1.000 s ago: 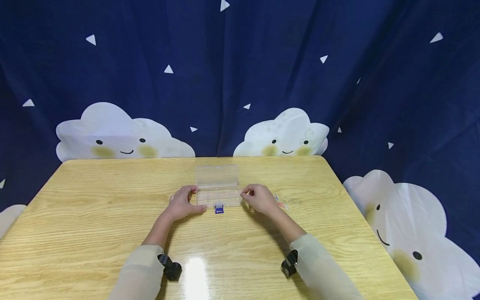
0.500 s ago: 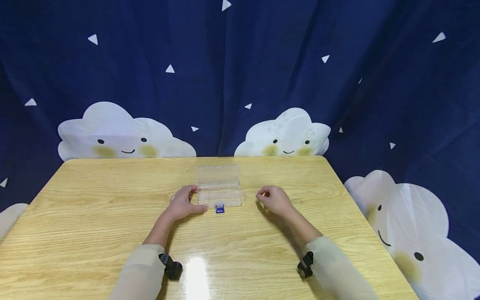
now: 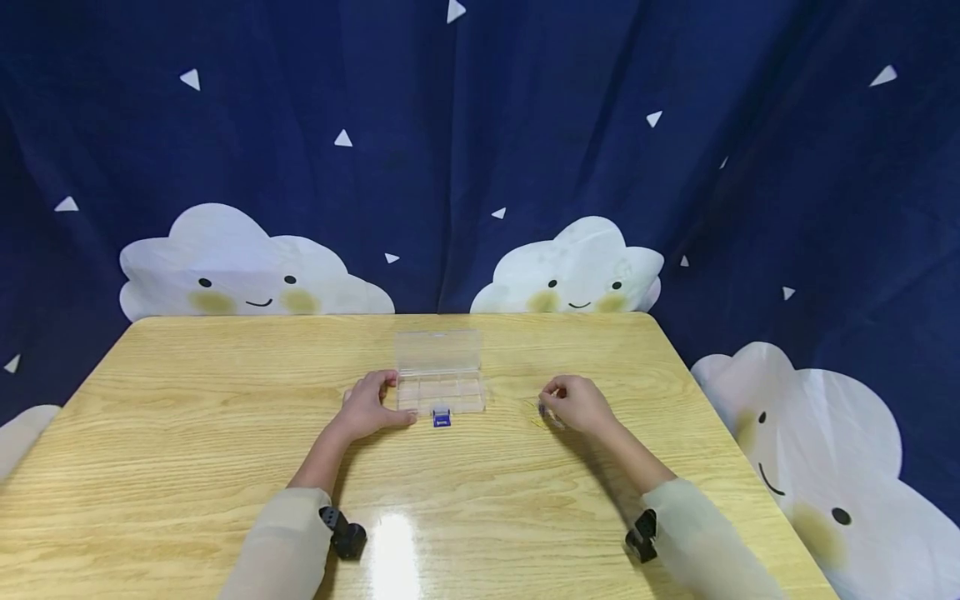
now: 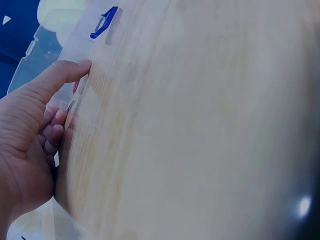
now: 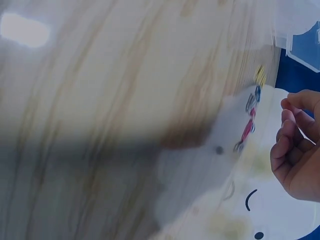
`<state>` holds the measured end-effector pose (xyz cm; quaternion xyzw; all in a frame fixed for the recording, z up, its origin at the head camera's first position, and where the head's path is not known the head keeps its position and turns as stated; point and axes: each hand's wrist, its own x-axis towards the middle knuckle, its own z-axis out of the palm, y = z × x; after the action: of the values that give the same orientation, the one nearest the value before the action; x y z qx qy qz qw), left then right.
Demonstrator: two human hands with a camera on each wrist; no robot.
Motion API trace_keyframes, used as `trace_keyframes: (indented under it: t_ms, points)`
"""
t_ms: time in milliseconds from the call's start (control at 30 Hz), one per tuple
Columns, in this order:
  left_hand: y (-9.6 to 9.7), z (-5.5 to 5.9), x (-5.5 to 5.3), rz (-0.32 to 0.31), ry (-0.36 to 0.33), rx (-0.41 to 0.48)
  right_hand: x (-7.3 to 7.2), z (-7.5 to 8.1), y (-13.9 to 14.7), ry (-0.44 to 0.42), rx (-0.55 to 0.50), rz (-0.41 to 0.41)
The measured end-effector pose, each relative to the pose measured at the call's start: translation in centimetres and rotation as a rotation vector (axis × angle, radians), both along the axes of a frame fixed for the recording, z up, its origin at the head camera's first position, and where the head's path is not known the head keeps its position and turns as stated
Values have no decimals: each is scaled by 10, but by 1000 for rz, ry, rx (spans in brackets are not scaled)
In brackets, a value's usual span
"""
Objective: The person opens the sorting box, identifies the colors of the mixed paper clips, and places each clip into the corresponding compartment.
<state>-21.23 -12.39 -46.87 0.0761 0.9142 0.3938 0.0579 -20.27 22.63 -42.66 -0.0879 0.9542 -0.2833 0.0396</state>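
Observation:
A clear plastic compartment box [image 3: 462, 402] stands on the table, its lid [image 3: 438, 350] tipped back and a blue latch [image 3: 441, 420] at the front. My left hand [image 3: 366, 408] grips its left end, thumb at the front edge and fingers along the side. In the left wrist view a red paper clip [image 4: 76, 86] shows through the clear wall near the thumb. My right hand [image 3: 581, 405] is over several coloured paper clips [image 5: 248, 122] to the right of the box. Its fingers are curled, with thumb and forefinger tips together; I see nothing between them.
The wooden table [image 3: 465, 500] runs back to a dark blue curtain [image 3: 375, 167] printed with white clouds and triangles. Each sleeve carries a black wrist camera, one left [image 3: 345, 537] and one right [image 3: 642, 536].
My right hand has moved from the box's right end rightward to the paper clips, partly covering them. My left hand keeps its grip on the box, which has stayed in place.

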Motion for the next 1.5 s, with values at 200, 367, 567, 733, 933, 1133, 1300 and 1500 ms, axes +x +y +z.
trace_keyframes:
  t_ms: [200,367,567,733,933,1133,1300,1500]
  points:
    - [0,0,0,-6,9,-4,3,-2,17,12,59,-18]
    - [1,-1,-1,-7,16,-6,6,-4,32,8,78,-38]
    - [0,-2,-1,-5,29,4,9,-7,44,23,105,-43]
    - [0,-2,-2,-7,35,-1,12,-11,50,19,150,-23]
    - [0,-1,-2,-7,29,-10,15,-14,54,21,190,-21]
    - [0,-2,-2,-5,20,-3,18,-14,57,23,219,-28]
    - [0,-3,-3,-1,22,0,18,-14,57,37,229,-21]
    - [0,-3,-3,1,22,-4,17,-15,55,41,214,-19]
